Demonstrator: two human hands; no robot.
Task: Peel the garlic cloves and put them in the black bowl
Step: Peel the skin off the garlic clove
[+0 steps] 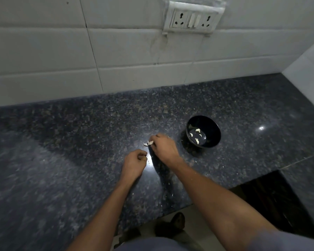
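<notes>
A black bowl (212, 127) stands on the dark granite counter, right of my hands, with several pale peeled garlic cloves (197, 141) lying in its bottom. My right hand (164, 148) is just left of the bowl and pinches a small white garlic clove (150, 142) at its fingertips. A scrap of white skin (145, 144) lies on the counter beside that clove. My left hand (134, 163) rests lower and to the left with its fingers curled; I cannot tell whether it holds anything.
The speckled granite counter (80, 160) runs back to a white tiled wall (62, 60) with a socket plate (193, 19). The counter's front edge drops off at lower right, where the floor and a shoe (178, 221) show. Small white skin flecks dot the counter near my forearms.
</notes>
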